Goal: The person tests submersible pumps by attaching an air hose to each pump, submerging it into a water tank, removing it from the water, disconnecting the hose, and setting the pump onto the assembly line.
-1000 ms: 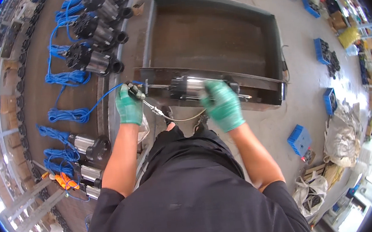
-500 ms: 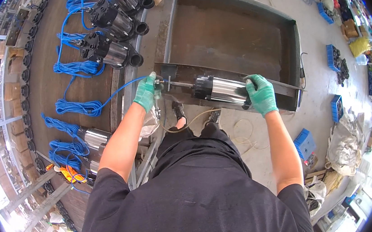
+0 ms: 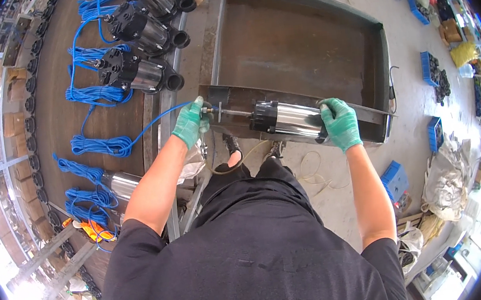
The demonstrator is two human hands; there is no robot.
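A steel-bodied pump (image 3: 284,119) with a black cap lies across the near edge of a large rusty metal tank (image 3: 300,44). My right hand (image 3: 340,123), in a green glove, grips the pump's right end. My left hand (image 3: 189,122), also green-gloved, holds the blue cable (image 3: 150,124) where it joins the pump's thin cord end. The cable runs left to a blue coil (image 3: 99,146) on the brown bench.
Several more black and steel pumps (image 3: 136,73) with blue cable coils lie on the brown bench (image 3: 73,120) at left. Blue crates (image 3: 396,177) and sacks (image 3: 445,175) stand on the concrete floor at right. My feet show below the tank edge.
The pump has been drawn to the right along the tank edge, my hands have spread farther apart, and the view has tilted so the tank sits lower.
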